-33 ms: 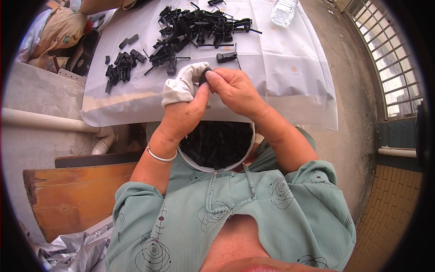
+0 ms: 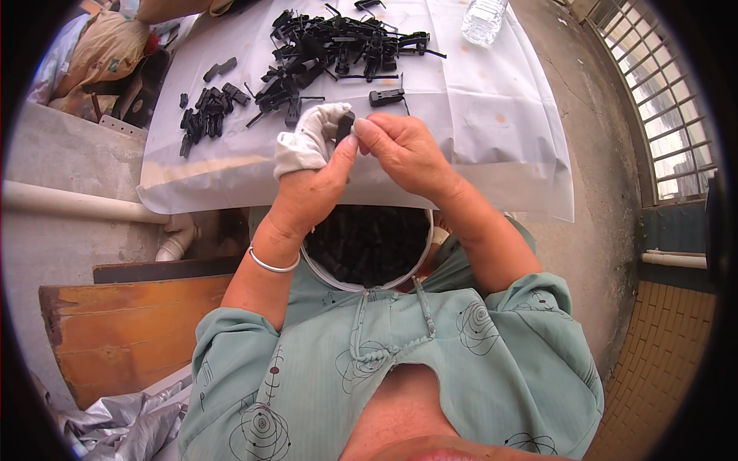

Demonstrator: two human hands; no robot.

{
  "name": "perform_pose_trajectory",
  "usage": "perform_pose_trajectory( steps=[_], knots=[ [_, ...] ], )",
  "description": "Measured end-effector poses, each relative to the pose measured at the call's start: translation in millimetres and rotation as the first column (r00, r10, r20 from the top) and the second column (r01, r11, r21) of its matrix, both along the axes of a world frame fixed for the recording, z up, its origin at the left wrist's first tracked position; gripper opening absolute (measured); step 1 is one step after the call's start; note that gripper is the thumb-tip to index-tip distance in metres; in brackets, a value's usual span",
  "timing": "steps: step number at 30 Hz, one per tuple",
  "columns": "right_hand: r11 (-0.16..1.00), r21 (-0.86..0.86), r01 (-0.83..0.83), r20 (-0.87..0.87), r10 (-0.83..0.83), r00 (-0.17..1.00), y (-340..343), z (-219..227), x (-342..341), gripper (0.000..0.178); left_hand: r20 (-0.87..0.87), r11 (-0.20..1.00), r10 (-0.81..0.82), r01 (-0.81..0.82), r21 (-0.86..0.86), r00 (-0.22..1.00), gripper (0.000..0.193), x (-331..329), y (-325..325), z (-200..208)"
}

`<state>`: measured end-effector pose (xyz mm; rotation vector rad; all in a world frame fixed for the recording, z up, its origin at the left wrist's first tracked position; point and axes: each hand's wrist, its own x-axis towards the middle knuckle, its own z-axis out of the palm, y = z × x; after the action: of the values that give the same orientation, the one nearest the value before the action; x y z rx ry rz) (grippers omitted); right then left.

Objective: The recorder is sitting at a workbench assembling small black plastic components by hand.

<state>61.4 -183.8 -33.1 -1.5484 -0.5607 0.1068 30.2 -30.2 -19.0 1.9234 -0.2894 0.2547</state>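
Observation:
My left hand, in a white glove that leaves the thumb bare, is closed around a small, long black plastic part. The part stands upright between thumb and fingers, above the near edge of the table. My right hand is bare, with its thumb and curled fingers pinched at the right side of this part. Its fingertips partly hide what they grip. Just below both hands is a round, white-rimmed bucket with many dark pieces inside.
A large heap of black plastic parts with thin strips covers the far middle of the white-sheeted table. A smaller pile lies left, a single part right. A clear plastic bottle lies at the far right.
My right thumb has shifted slightly right, uncovering more of the black plastic part. My left hand keeps its hold almost unmoved.

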Motion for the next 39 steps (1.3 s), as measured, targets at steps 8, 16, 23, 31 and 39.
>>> perform_pose_trajectory(
  steps=[8, 16, 23, 31, 39],
  knots=[
    [0.957, -0.276, 0.089, 0.440, 0.044, 0.897, -18, -4, 10, 0.016, -0.260, 0.892, -0.171, 0.037, -0.451, 0.950, 0.026, 2, 4, 12],
    [1.000, 0.016, 0.017, 0.009, -0.017, 1.000, -9, 12, -4, 0.008, -0.169, 0.928, -0.285, 0.227, -0.297, 0.944, 0.028, -6, -6, 14],
    [0.985, -0.169, 0.024, 0.197, 0.010, 0.980, -13, 7, 0, 0.017, -0.208, 0.955, -0.199, 0.142, -0.261, 0.958, 0.021, -1, -4, 4],
    [0.985, -0.130, 0.110, 0.163, -0.088, 0.983, 8, 0, -7, 0.020, 0.085, 0.971, -0.048, 0.026, 0.236, 0.995, 0.023, -3, -9, 6],
    [0.997, -0.073, -0.004, 0.087, 0.011, 0.996, 21, -4, 0, 0.020, 0.116, 0.989, -0.023, 0.005, 0.149, 0.993, 0.023, -5, 5, 6]
  ],
)
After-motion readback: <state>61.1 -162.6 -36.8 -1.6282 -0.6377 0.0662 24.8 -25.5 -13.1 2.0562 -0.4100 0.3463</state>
